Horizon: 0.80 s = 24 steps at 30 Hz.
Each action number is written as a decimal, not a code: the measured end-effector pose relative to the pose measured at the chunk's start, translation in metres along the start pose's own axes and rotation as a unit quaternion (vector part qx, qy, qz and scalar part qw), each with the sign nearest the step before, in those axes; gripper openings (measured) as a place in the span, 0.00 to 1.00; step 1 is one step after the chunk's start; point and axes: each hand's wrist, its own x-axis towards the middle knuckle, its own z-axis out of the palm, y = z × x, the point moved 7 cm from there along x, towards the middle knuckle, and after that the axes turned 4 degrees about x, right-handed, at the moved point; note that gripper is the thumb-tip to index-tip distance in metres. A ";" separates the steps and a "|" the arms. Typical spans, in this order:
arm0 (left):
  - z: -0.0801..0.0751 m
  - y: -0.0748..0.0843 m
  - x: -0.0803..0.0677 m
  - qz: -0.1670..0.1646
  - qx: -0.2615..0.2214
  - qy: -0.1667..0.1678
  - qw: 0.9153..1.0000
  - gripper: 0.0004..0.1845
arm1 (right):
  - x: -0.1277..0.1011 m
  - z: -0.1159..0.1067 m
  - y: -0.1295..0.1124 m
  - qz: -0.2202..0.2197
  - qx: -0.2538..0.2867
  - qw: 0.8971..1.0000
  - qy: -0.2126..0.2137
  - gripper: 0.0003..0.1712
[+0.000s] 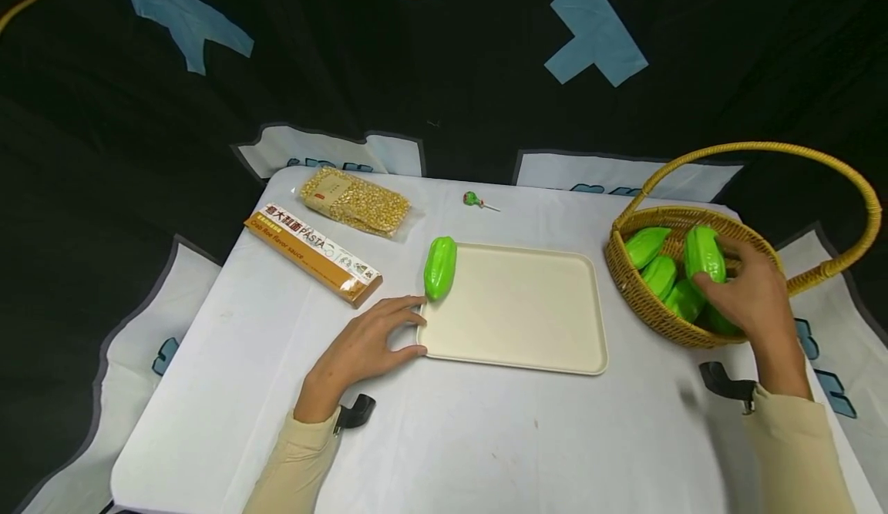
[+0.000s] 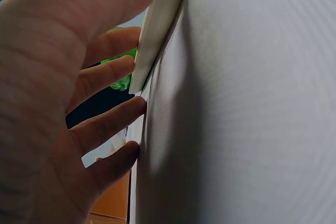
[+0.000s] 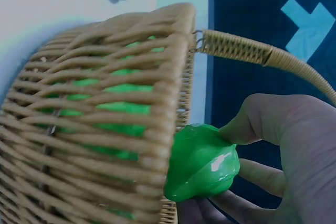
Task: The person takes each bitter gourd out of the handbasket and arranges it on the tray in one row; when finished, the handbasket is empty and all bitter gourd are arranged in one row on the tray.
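My right hand (image 1: pixel 752 287) grips a ridged green star fruit (image 1: pixel 704 253) at the wicker basket (image 1: pixel 645 302). In the right wrist view, thumb and fingers pinch this star fruit (image 3: pixel 202 163) at the basket's rim. Several more green star fruits (image 1: pixel 659 277) lie inside the basket. My left hand (image 1: pixel 368 344) lies at the left edge of the cream tray (image 1: pixel 520 306), fingers spread and loosely bent. In the left wrist view its thumb and fingertips are right at the tray's side (image 2: pixel 163 30). Another star fruit (image 1: pixel 440 267) lies along the tray's left end.
Left of the tray lie a pasta box (image 1: pixel 315 256) and a bag of yellow kernels (image 1: pixel 357 202). A small lollipop (image 1: pixel 477 199) is behind the tray. The basket's tall handle (image 1: pixel 763 146) arches over its far side. Beyond the white table (image 1: pixel 208 391) hangs dark cloth.
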 end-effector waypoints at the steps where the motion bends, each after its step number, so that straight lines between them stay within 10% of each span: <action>1: 0.000 0.000 0.000 0.000 0.001 0.000 1.000 0.21 | -0.001 0.000 -0.003 -0.003 0.003 1.000 0.004 0.49; 24: 0.000 -0.001 -0.001 0.000 0.001 0.004 1.000 0.20 | -0.032 0.005 -0.063 -0.089 0.046 0.990 0.096 0.43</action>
